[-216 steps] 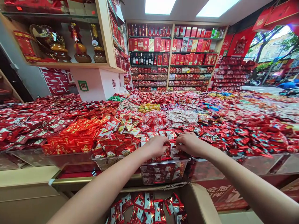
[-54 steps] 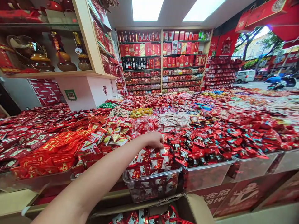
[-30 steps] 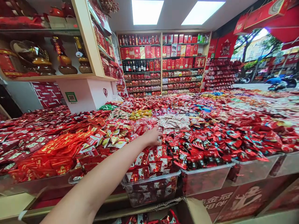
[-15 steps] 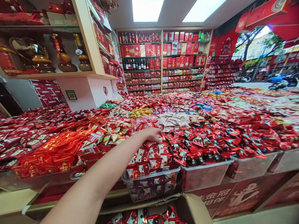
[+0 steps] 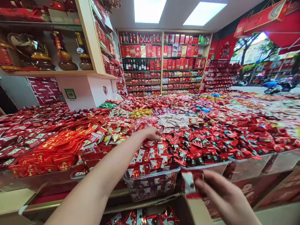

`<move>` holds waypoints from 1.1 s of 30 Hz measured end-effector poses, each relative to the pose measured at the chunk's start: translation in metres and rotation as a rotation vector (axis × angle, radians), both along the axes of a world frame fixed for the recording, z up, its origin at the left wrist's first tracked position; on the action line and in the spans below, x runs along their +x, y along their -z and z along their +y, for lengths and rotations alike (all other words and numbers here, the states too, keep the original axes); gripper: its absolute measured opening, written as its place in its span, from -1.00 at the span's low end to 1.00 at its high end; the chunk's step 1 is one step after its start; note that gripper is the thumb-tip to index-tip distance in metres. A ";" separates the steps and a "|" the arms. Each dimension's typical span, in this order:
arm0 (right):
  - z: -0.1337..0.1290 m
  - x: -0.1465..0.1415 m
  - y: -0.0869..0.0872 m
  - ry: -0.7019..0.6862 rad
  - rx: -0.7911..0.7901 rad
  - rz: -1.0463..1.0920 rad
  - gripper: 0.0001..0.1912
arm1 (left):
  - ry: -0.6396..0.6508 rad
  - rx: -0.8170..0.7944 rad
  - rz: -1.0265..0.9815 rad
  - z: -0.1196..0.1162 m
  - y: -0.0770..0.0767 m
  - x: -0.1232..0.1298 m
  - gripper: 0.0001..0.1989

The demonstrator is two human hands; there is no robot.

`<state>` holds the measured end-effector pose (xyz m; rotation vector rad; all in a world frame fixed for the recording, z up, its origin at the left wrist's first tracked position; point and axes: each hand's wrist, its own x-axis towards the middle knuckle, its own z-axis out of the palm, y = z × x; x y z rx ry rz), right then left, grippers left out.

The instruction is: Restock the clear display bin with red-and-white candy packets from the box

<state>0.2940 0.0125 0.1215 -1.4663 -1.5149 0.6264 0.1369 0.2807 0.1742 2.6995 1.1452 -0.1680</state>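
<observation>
My left hand [image 5: 153, 134] stretches out over the front clear bin [image 5: 152, 173], at the back of its red-and-white wrapped candies [image 5: 155, 153]. Its fingers look loosely bent and slightly apart, touching or just above the wrappers; nothing shows in them. At the lower right, my right hand [image 5: 220, 190] pinches a red-and-white candy packet [image 5: 189, 183] between thumb and fingers, blurred by motion. That packet hangs in front of the neighbouring bin. Below stands an open cardboard box [image 5: 199, 208] with more red-and-white packets [image 5: 142, 217] inside.
Black-and-red candies [image 5: 201, 150] fill the bin to the right. Orange-red packets [image 5: 58, 150] lie heaped on the left, white packets [image 5: 173, 121] farther back. A wooden display cabinet [image 5: 86, 37] juts out at upper left. Stocked shelves [image 5: 162, 62] line the back wall.
My right hand has come into view from the lower right with a candy packet in it. The left hand stays over the bin, almost unmoved. The view has shifted slightly.
</observation>
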 end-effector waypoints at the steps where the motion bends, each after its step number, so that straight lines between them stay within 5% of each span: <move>1: 0.019 0.000 -0.019 0.000 0.065 -0.015 -0.81 | 0.001 -0.002 -0.002 -0.001 0.000 0.000 -0.50; 5: 0.100 -0.016 -0.068 -0.013 0.138 -0.319 -0.79 | -0.006 -0.001 0.009 -0.005 -0.004 -0.001 -0.57; 10: 0.160 -0.032 -0.054 -0.038 0.047 -0.809 -0.70 | -0.004 -0.006 0.020 -0.007 -0.008 -0.003 -0.65; 14: 0.167 -0.030 -0.040 -0.120 0.059 -0.933 -0.80 | 0.013 -0.001 0.015 -0.007 -0.008 -0.006 -0.61; 22: 0.159 -0.027 -0.040 -0.266 0.076 -1.141 -0.81 | 0.030 0.028 0.017 -0.010 -0.009 -0.005 -0.56; 27: 0.160 -0.025 -0.041 -0.282 0.102 -1.175 -0.79 | -0.025 0.110 0.049 -0.018 -0.024 -0.010 -0.65; 33: 0.170 -0.033 -0.042 -0.230 0.102 -1.157 -0.77 | -0.143 0.102 0.316 -0.036 -0.042 -0.023 -0.69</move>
